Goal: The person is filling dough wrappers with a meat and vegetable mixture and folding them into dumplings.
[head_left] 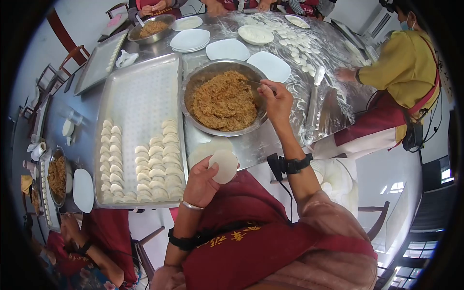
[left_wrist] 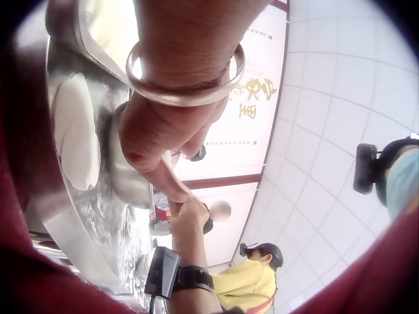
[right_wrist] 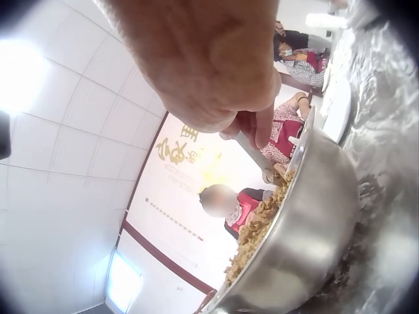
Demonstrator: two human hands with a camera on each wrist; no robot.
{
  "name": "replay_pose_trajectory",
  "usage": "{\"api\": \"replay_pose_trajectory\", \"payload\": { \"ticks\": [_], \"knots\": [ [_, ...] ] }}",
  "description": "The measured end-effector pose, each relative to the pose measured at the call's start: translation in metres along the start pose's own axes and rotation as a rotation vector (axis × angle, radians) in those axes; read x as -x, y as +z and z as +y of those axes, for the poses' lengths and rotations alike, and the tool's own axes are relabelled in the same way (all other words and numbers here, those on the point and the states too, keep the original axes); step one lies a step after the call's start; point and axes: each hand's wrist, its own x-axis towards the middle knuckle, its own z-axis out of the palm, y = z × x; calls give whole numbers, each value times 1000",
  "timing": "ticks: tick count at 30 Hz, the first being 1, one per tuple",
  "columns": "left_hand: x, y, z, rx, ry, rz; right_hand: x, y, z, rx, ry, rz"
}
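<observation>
My left hand (head_left: 199, 184) pinches a round dumpling wrapper (head_left: 225, 166) between thumb and fingers, near the table's front edge. More wrappers (left_wrist: 77, 134) lie on the metal table just beyond it. With curled fingers, my right hand (head_left: 278, 104) grips the handle of a metal spoon (right_wrist: 254, 152) over the right rim of a steel bowl (right_wrist: 302, 226). Brown minced filling (head_left: 224, 102) heaps up inside that bowl, and the spoon's far end is at the filling. The left wrist view hides the pinched wrapper behind the hand.
Left of the bowl, a perforated metal tray (head_left: 140, 87) carries rows of folded dumplings (head_left: 157, 162). White plates (head_left: 227, 50) stand behind the bowl. A rolling pin (head_left: 313, 104) and a flat blade (head_left: 329, 107) lie on the floured right side, where another person (head_left: 401, 63) works.
</observation>
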Motion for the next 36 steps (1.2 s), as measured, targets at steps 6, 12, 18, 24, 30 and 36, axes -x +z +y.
{"api": "replay_pose_trajectory", "payload": {
  "ticks": [6, 12, 18, 24, 30, 36],
  "knots": [
    [3, -1, 2, 17, 17, 6, 7, 16, -2, 116, -2, -80],
    [0, 4, 1, 23, 19, 18, 22, 17, -15, -118, 226, -110],
    [-2, 5, 1, 43, 54, 84, 22, 11, -26, -315, 442, -62],
    [-6, 4, 4, 65, 93, 119, 20, 10, -28, -523, 651, -42],
    [-20, 9, 17, 156, 215, 110, 23, 3, -39, -670, 685, -72],
    [-56, 11, 32, 390, 295, 80, 40, -10, -88, -581, 541, -162]
  ]
}}
